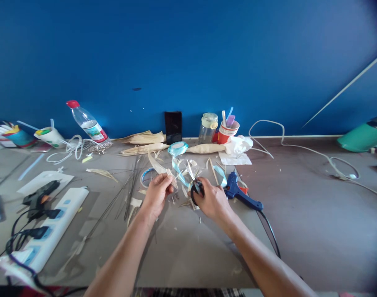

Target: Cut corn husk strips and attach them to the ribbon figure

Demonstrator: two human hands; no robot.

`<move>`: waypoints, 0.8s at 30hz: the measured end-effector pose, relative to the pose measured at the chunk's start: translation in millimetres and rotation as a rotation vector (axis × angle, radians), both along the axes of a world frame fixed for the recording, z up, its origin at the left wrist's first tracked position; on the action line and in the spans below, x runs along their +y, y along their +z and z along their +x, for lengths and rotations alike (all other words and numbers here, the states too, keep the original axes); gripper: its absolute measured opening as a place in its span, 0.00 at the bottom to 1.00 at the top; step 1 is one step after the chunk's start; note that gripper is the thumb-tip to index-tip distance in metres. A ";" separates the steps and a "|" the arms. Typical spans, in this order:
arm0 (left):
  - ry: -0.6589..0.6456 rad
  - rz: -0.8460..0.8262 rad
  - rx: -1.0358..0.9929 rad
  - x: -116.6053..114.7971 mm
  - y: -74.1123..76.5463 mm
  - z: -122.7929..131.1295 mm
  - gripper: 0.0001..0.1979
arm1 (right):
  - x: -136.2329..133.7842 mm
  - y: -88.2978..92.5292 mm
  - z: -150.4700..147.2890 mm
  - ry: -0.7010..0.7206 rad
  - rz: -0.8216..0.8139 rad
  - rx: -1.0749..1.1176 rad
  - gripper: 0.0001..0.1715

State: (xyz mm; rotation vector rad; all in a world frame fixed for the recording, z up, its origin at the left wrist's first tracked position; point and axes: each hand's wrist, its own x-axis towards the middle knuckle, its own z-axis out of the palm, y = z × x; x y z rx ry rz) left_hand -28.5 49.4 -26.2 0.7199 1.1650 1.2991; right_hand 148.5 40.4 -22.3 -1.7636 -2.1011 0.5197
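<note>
My left hand pinches a small pale strip of dried corn husk between thumb and fingers. My right hand has its fingers in the black handles of a pair of scissors, whose blades are parted and point away from me. The blades stand to the right of the strip, apart from it. Around both hands lie husk scraps and a light blue ribbon, with its roll behind. Just right of my right hand rests a blue glue gun.
A white power strip with plugs and a black glue gun lie at left. Thin wires spread left of my hands. Along the blue wall stand a tilted water bottle, a clear jar, red paper cups and husk bundles.
</note>
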 end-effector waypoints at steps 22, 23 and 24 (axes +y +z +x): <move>0.053 0.032 0.019 1.2 1.4 1.3 0.14 | 2.4 -0.1 4.1 0.046 0.088 -0.077 0.22; 0.051 0.033 0.019 1.2 1.2 1.1 0.14 | 2.5 -0.2 4.3 0.048 0.093 -0.090 0.24; 0.050 0.034 0.018 1.3 1.0 0.9 0.14 | 2.5 -0.3 4.4 0.049 0.100 -0.103 0.26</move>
